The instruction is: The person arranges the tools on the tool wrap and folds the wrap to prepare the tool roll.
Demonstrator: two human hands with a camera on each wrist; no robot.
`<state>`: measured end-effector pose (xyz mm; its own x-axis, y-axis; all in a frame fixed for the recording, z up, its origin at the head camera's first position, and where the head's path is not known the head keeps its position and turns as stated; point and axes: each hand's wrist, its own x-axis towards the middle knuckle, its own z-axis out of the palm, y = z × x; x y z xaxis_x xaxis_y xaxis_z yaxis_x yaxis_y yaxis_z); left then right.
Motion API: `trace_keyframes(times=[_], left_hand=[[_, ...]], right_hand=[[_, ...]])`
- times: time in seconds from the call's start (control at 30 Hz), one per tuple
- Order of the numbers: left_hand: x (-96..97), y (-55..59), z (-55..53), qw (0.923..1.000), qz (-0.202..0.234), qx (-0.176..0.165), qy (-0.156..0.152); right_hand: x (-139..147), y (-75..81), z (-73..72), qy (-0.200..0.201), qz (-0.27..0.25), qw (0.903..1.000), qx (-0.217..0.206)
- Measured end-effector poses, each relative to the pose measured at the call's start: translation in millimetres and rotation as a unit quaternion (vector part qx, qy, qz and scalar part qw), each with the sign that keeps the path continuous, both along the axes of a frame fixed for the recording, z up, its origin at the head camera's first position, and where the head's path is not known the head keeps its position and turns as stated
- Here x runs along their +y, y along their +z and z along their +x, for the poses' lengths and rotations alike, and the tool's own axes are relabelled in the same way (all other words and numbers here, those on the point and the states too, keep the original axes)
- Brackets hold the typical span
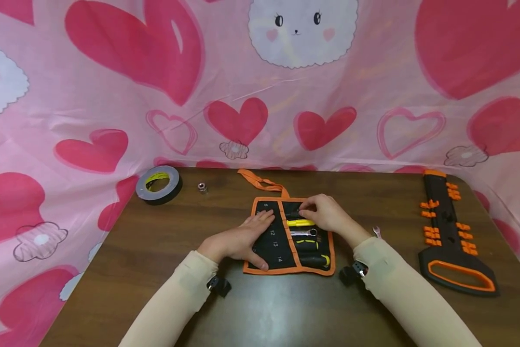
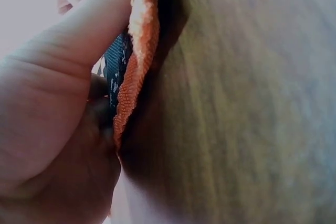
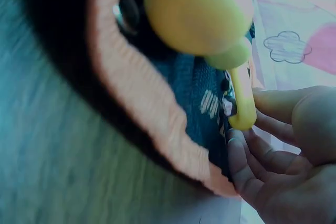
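Note:
A black tool pouch (image 1: 266, 250) with orange trim lies unfolded on the table, numbers printed down its left half. My left hand (image 1: 242, 236) rests on that half with fingers spread; the left wrist view shows its thumb along the orange edge (image 2: 139, 51). At the upper right pocket, my right hand (image 1: 327, 214) has thumb and fingertips together on a small dark tool, mostly hidden by the fingers. Below it the pockets hold a yellow-handled tool (image 1: 301, 223), a combination wrench (image 1: 305, 233) and black-and-yellow handles (image 1: 312, 261). A rounded yellow handle end (image 3: 199, 11) looms in the right wrist view.
A roll of grey tape (image 1: 159, 185) and a small metal socket (image 1: 202, 187) are at the back left. Beside the right sleeve lies a small wrench (image 1: 376, 232). A black rack with orange clips (image 1: 446, 226) occupies the right side. An orange strap (image 1: 262, 182) trails behind the pouch.

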<state>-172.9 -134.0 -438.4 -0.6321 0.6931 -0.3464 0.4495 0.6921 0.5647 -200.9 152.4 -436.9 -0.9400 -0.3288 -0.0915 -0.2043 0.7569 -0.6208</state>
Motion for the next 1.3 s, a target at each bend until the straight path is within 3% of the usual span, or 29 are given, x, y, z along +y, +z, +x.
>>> trace_keyframes(times=[0.53,0.83,1.03,1.3], left_hand=[[-1.9,-1.8,-3.3,0.9998,0.0,0.016,-0.01],[1.9,-0.6,-1.7,0.9993,-0.024,0.025,-0.011],[2.2,-0.8,-0.1,0.9987,-0.037,0.035,-0.01],[3.8,-0.7,-0.9,0.9987,-0.034,0.037,-0.001]], right_hand=[[37.2,11.3,18.3,-0.002,-0.018,0.9992,0.035],[48.9,15.8,31.4,-0.009,-0.021,0.9987,0.046],[56.3,24.1,36.0,-0.014,-0.013,0.9989,0.042],[67.2,28.3,42.9,-0.017,-0.004,0.9976,0.066]])
